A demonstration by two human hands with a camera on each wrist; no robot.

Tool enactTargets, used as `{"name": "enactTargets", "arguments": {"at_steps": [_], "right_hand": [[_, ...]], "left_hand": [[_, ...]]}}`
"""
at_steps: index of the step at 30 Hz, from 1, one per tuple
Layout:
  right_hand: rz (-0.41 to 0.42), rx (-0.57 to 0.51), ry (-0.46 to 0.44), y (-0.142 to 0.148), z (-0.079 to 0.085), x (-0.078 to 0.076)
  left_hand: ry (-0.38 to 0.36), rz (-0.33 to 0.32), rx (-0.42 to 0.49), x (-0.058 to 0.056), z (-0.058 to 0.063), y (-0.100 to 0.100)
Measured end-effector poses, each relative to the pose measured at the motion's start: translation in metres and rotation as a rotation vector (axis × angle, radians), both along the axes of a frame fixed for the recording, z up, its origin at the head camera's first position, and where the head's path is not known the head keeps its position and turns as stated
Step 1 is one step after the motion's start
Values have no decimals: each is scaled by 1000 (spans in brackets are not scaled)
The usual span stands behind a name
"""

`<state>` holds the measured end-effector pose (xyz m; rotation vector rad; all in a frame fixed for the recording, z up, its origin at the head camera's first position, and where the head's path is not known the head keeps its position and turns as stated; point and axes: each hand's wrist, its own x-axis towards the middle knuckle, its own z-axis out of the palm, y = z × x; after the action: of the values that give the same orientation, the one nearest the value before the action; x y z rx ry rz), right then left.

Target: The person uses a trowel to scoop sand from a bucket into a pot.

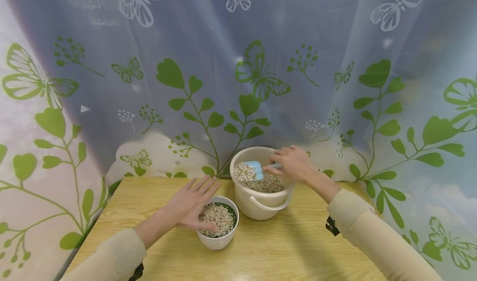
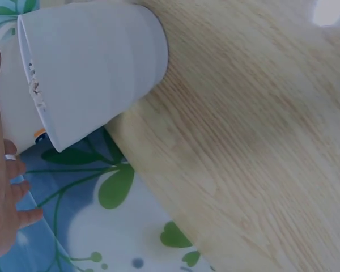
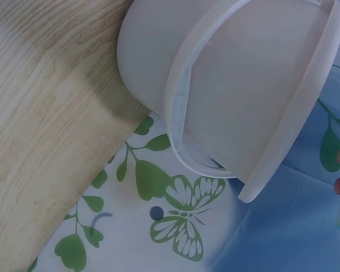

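Head view puts your right hand [image 1: 292, 163] over the mouth of the cream bucket [image 1: 247, 202], fingers curled round the handle of a light-blue scoop [image 1: 257, 168]. You have the scoop's blade inside the bucket's rim, toward its left side, with a heap of pale gravel on it; more gravel lies in the bucket below, and whether the blade touches it you cannot tell. Your left hand [image 1: 193, 204] is spread wide with its fingers straight, holding nothing, above the left side of the small white pot [image 1: 217, 243]. That pot stands upright on the wooden table [image 1: 167, 235], nearer to you than the bucket and to its left, with gravel [image 1: 220, 217] inside and a dark green band along the inner wall. Whether your left thumb touches the gravel you cannot tell.

Left wrist view shows you the pot's plain outer side, with the fingers apart from its rim. Right wrist view gives you the bucket's wall and its hanging carry handle [image 3: 178, 113], while only some fingertips of your right hand show at the edge. Behind the table you have a curtain [image 1: 208, 28] printed with green leaves and butterflies, and both your forearms wear beige sleeves [image 1: 119, 252]
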<state>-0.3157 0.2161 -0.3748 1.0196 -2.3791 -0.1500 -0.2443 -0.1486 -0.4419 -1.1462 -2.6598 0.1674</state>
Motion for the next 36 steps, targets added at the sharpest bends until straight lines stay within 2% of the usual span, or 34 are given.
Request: {"name": "enactTargets", "arguments": {"at_steps": [9, 17, 21, 29, 36], "right_hand": [[9, 10, -11, -5, 1, 5], [39, 16, -28, -19, 2, 13], [68, 17, -15, -28, 1, 17], [127, 35, 5, -42, -4, 20], [148, 50, 24, -49, -6, 21]], "left_hand": [[-51, 23, 34, 8, -6, -14], [-33, 43, 17, 10, -13, -20], [-28, 43, -9, 10, -15, -22], [-51, 37, 17, 12, -22, -26], [-82, 63, 14, 15, -26, -29]]}}
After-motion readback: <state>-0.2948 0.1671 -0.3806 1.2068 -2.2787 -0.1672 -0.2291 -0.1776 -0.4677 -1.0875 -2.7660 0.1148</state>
